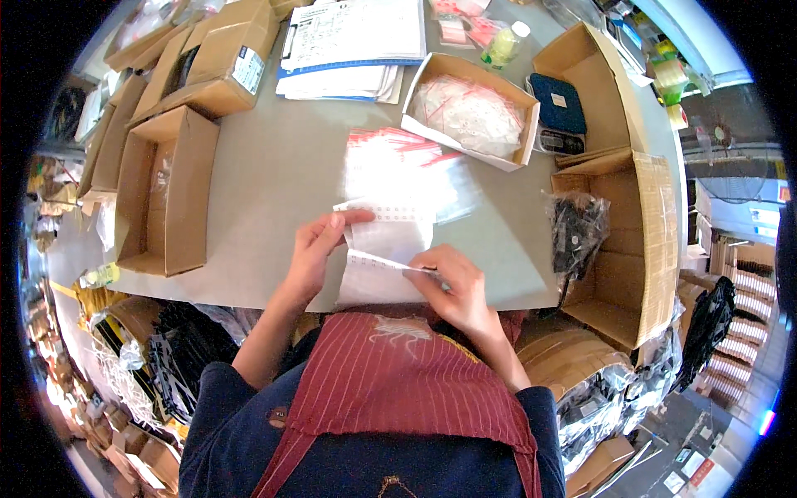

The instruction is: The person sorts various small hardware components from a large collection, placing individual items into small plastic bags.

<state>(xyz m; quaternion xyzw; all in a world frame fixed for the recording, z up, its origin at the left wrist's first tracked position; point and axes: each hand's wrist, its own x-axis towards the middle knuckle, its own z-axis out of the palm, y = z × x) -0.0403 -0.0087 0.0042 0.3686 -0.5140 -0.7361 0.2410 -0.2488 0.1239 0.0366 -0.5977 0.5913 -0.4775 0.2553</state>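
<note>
A white sheet with rows of small printed marks, which looks like a label sheet point(390, 236), lies bent over the near edge of the table. My left hand point(315, 249) pinches its upper left edge between thumb and fingers. At the right, my right hand point(452, 286) grips a raised edge of the sheet, which runs as a thin white line across it. Just beyond the sheet lies a spread of clear plastic bags point(386, 153) with red strips along their tops. Glare washes out part of them.
An open box point(527, 158) of clear bags stands beyond. Papers on a blue clipboard point(349, 62) and a bottle point(505, 46) lie at the back. Cardboard boxes flank both sides, one at left point(131, 207), one at right point(656, 249) beside black plastic-wrapped items point(577, 232).
</note>
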